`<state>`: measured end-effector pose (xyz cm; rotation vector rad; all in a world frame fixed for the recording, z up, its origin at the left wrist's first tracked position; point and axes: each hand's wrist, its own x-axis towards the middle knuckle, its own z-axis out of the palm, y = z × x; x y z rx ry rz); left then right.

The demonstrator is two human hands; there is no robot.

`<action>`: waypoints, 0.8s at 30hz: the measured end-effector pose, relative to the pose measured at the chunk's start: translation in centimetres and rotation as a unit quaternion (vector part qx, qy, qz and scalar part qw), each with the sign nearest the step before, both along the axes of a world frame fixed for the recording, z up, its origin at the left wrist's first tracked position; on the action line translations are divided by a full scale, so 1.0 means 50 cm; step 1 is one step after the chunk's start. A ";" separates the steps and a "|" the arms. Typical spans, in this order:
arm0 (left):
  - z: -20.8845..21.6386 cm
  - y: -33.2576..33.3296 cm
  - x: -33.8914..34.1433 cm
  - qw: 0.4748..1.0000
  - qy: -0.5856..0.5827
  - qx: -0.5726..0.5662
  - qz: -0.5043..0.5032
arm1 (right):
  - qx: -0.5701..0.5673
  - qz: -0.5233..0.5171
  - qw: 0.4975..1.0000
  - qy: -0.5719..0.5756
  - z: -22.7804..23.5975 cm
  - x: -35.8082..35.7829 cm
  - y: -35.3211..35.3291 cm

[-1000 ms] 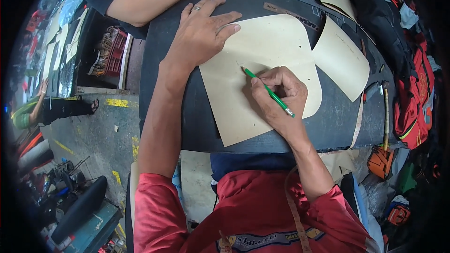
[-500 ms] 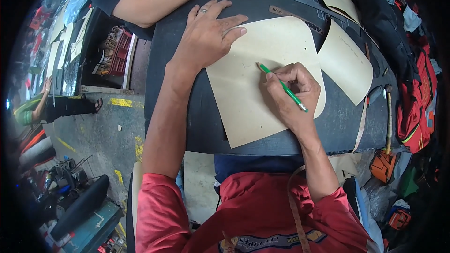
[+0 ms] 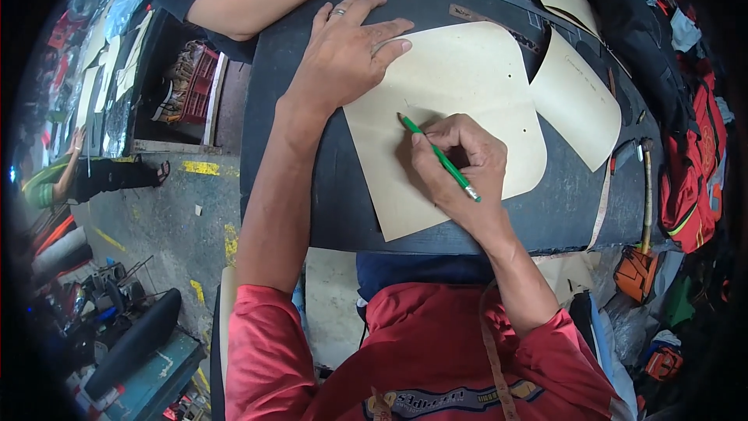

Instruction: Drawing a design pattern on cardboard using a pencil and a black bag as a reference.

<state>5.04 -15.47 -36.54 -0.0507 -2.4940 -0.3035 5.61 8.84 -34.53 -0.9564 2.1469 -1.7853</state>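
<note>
Right hand (image 3: 479, 173): closed in a writing grip on a green pencil (image 3: 447, 160), tip at the card.
Left hand (image 3: 348, 58): fingers spread, flat over the card's edge, left of the grip and beyond.
Card (image 3: 460, 62): beneath the grip, faint marks near the tip.
Sheet (image 3: 578, 105): right of the grip, one handwritten line, too small to read.
Shirt (image 3: 409, 335): below the grip, lettered print.

A red crate (image 3: 204, 78) sits at left and, far right, seemingly a red bag (image 3: 689, 191).
</note>
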 end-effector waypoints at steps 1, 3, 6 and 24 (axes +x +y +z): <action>-0.002 0.000 0.001 1.000 0.000 0.000 0.000 | 0.003 -0.002 1.000 0.028 0.004 0.004 -0.005; -0.003 0.001 0.001 1.000 0.002 -0.012 0.006 | 0.006 -0.001 0.998 0.057 0.006 0.007 -0.012; -0.002 0.001 0.001 1.000 -0.023 -0.014 0.002 | -0.001 -0.008 0.996 0.086 0.003 0.007 -0.023; -0.007 0.001 0.001 1.000 -0.018 -0.014 0.013 | -0.026 -0.019 0.988 0.151 -0.009 0.023 -0.051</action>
